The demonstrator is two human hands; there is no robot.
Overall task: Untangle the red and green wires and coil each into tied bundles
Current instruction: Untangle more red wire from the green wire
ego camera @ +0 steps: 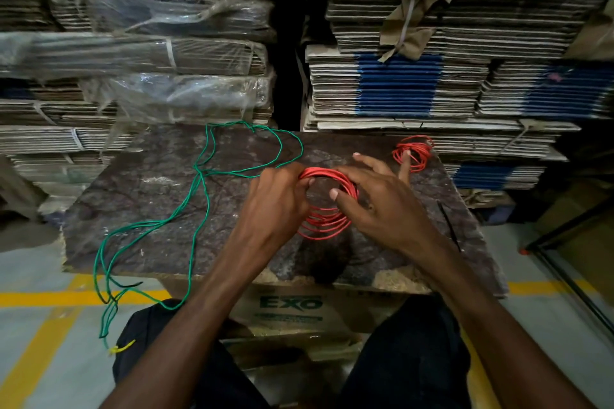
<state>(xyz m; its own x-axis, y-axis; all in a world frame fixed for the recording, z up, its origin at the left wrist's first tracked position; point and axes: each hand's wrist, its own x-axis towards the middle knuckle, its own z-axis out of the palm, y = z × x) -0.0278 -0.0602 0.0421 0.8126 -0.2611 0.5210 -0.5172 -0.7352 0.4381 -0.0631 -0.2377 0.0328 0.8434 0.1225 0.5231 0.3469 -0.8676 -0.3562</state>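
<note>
Red wire coil (pixel 327 222); green wire (pixel 199 176); dark mottled brown-purple slab (pixel 149 202); yellow floor stripes (pixel 40 299); blue-banded cardboard stacks (pixel 398 86).

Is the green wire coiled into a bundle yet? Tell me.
No: the green wire lies loose in open loops across the slab and hangs off its near edge, while both hands hold the red coil.

Your left hand (pixel 275 196) and right hand (pixel 375 199) cover the sides of the red coil (pixel 324 224), so your grip there is hidden. Your right index finger hides part of a smaller red coil (pixel 413 153). The green wire (pixel 199 183) drops off the bench (pixel 159 209) edge, its far end too small to tell. The cardboard stacks (pixel 432 76) are cut off by the frame edges.
</note>
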